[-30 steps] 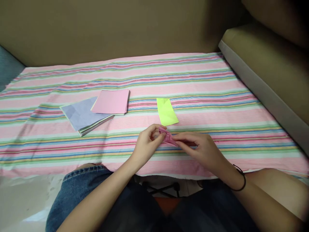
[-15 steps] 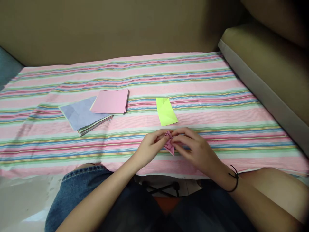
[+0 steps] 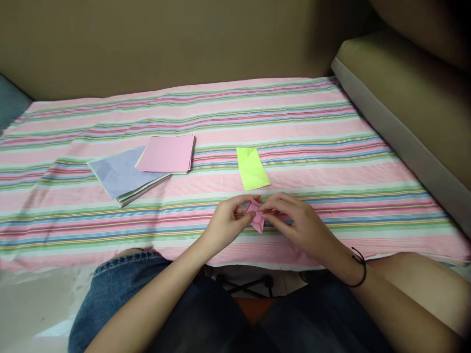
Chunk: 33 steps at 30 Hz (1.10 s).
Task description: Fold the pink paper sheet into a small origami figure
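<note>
A small folded pink paper piece (image 3: 255,216) is held just above the striped cloth (image 3: 331,147) near its front edge. My left hand (image 3: 224,226) pinches its left side with thumb and fingers. My right hand (image 3: 300,226), a black band on its wrist, pinches the right side with fingertips closed on it. Part of the paper is hidden behind my fingers.
A folded yellow-green paper (image 3: 251,168) lies just beyond my hands. To the left sits a stack of coloured sheets (image 3: 125,177) with a pink pad (image 3: 166,154) on top. A tan cushion (image 3: 405,98) borders the right side; my denim-clad legs are below the front edge.
The pink paper went from a long strip held sideways to a shorter, compact shape. My hands have come closer together around it.
</note>
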### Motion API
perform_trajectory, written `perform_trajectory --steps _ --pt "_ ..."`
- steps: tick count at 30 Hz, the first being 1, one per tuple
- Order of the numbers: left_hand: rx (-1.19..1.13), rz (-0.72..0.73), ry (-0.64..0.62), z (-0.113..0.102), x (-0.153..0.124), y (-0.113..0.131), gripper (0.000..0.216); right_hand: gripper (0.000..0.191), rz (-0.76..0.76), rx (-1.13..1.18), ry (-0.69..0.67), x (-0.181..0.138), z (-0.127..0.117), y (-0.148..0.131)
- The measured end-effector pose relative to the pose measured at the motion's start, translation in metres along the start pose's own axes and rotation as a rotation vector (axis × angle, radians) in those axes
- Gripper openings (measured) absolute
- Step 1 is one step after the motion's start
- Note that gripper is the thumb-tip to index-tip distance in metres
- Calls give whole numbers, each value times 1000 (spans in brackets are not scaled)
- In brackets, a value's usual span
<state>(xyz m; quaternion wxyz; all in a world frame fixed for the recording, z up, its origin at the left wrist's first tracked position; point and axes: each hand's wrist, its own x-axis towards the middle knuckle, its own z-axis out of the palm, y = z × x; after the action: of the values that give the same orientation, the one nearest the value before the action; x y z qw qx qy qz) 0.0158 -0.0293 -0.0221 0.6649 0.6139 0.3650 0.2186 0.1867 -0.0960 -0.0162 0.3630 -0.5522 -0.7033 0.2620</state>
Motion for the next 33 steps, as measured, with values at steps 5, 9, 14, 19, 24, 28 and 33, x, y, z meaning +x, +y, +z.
perform_trajectory --steps 5,9,14,19,24,28,33 --pt "23 -20 14 0 0 1 40 14 5 30 17 0 0 -1" --pt "10 16 45 2 -2 2 40 14 12 53 42 0 0 -1" --pt "-239 130 73 2 -5 6 19 15 19 35 102 1 -4 0" --pt "68 205 115 -1 -5 8 15 14 -64 10 156 2 -5 -2" --pt "164 323 85 -2 -4 4 26 18 -205 -13 150 1 -5 -2" --pt "161 285 -16 -3 -5 7 30 19 -252 -57 127 0 -6 -1" --pt "197 313 -69 -1 -7 11 27 15 -209 -61 141 -1 -3 -3"
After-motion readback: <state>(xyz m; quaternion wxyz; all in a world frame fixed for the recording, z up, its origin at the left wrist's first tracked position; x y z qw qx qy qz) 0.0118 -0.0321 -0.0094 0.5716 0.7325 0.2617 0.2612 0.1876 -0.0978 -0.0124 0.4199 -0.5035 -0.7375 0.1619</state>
